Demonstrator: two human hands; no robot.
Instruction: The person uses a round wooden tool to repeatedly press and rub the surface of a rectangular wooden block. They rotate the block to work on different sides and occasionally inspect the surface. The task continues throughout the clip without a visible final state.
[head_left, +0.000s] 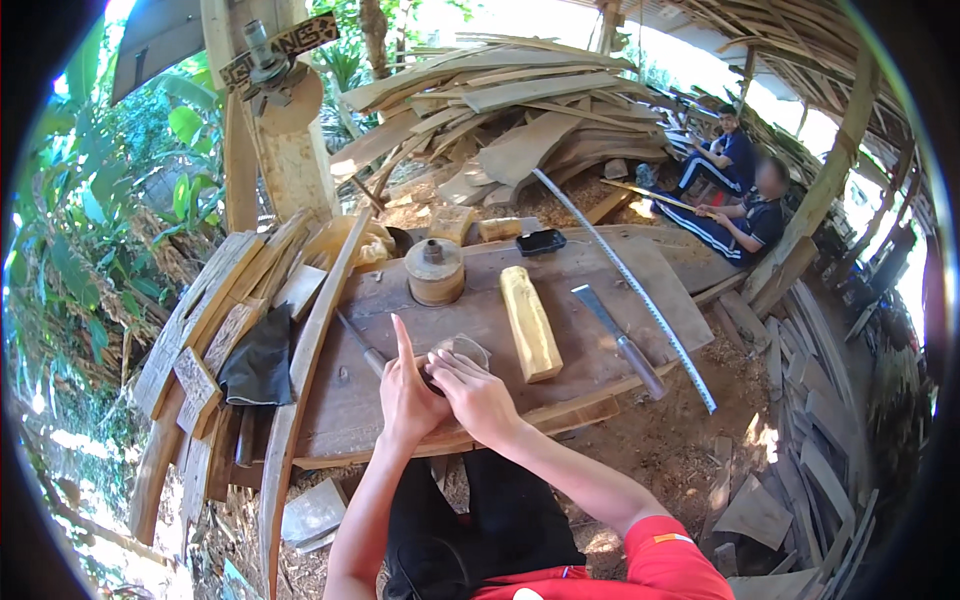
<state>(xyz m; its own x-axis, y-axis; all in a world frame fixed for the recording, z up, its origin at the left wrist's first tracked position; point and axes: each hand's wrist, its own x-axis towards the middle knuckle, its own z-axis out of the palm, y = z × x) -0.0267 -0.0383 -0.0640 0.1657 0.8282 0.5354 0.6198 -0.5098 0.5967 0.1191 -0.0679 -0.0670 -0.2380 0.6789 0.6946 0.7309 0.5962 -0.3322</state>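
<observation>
- Our left hand [405, 390] was open, one finger pointing up.
- Our right hand [478, 395] pressed on a small flat stone [462, 350], just ahead on the counter [480, 300].
- Both hands were about as near.

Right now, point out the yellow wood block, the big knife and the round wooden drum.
yellow wood block [530, 322], head view, middle of top face
big knife [603, 310], head view, on the blade
round wooden drum [434, 279], head view, side wall

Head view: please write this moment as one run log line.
left hand: open, index up | right hand: on small piece | wood block: beside, apart
</observation>
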